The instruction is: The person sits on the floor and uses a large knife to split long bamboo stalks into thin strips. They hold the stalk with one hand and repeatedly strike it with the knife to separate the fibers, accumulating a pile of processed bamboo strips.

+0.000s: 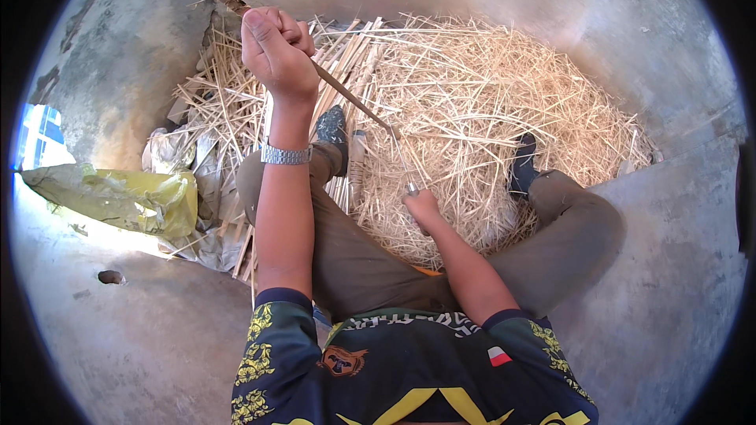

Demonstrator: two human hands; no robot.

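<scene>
My left hand [277,51], raised at the upper left, is closed around a long brown bamboo strip [346,94]. The strip's wider end sticks out beyond the fist, and its other end slants down to the right over the shavings. Lower and nearer to me, my right hand [423,208] grips the handle of a knife [412,187]. A bright metal collar shows just above the fingers, and the thin blade points up toward the strip's lower end. Whether blade and strip touch I cannot tell, as the blade blends into the pale shavings.
A big heap of pale shavings [488,102] covers the floor between and beyond my feet. Cut strips [346,55] lie in a pile at its left. Further left are a yellow plastic sack [150,197] and a concrete wall [102,86] that curves round the back.
</scene>
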